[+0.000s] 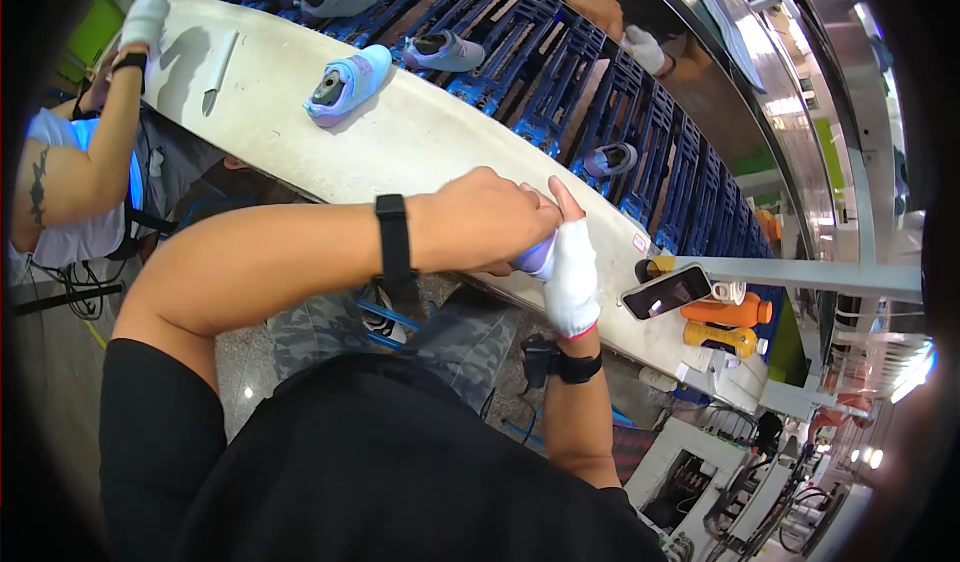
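Both my hands meet over the near edge of the white worktable (430, 147). My left hand (480, 220) is bare, its fingers curled down around a lavender-blue shoe (537, 258). My right hand (572, 274) wears a white fingerless glove, its thumb pointing up, and grips the same shoe from the other side. Most of that shoe is hidden behind my hands, so which part each one holds is unclear. Farther left on the table rests another light blue and lavender shoe (348, 84), apart from my hands.
A blue slatted conveyor (560, 72) carries several shoes behind the table. A white flat tool (220, 70) lies left, near a co-worker's gloved hand (146, 20). Another person's hand (592, 0) shows beyond. Right stand a phone (668, 294), orange bottle (727, 312) and yellow bottle (722, 340).
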The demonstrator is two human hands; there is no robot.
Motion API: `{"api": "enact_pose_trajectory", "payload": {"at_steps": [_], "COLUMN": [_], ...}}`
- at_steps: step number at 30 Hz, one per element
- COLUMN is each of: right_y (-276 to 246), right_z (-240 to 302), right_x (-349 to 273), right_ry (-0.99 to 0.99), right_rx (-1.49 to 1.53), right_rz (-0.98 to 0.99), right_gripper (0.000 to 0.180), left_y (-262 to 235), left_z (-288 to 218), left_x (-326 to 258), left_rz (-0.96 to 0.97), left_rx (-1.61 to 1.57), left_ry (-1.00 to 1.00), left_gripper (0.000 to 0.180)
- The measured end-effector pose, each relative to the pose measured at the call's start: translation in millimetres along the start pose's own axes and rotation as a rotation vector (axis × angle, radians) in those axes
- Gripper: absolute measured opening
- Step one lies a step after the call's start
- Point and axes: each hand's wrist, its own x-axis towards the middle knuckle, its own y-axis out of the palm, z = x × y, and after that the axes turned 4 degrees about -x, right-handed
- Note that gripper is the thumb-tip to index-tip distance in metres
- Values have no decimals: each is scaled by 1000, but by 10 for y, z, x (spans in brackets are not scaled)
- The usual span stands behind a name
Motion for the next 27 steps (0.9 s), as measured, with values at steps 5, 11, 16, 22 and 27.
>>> {"api": "enact_pose_trajectory", "payload": {"at_steps": [5, 11, 16, 22, 27], "right_y": [148, 300, 290, 287, 536], "right_z": [-700, -891, -821, -784, -673], "right_x": [-339, -280, -254, -166, -256], "right_ry": [-399, -578, -689, -768, -318], "right_rx": [-249, -596, -737, -807, -594], "right_rz": [-131, -173, -163, -171, -211], "right_gripper": [76, 63, 52, 49, 78], "left_y": [-513, 11, 434, 361, 451], "left_z": [-163, -440, -388, -298, -103], "left_x": [-503, -1090, -1208, -1270, -1393], "left_rz": [89, -199, -499, -452, -600], "left_rx": [-172, -493, -332, -348, -553], "left_ry": [-290, -455, -329, -367, -326], "left_gripper": [93, 97, 75, 72, 71]}}
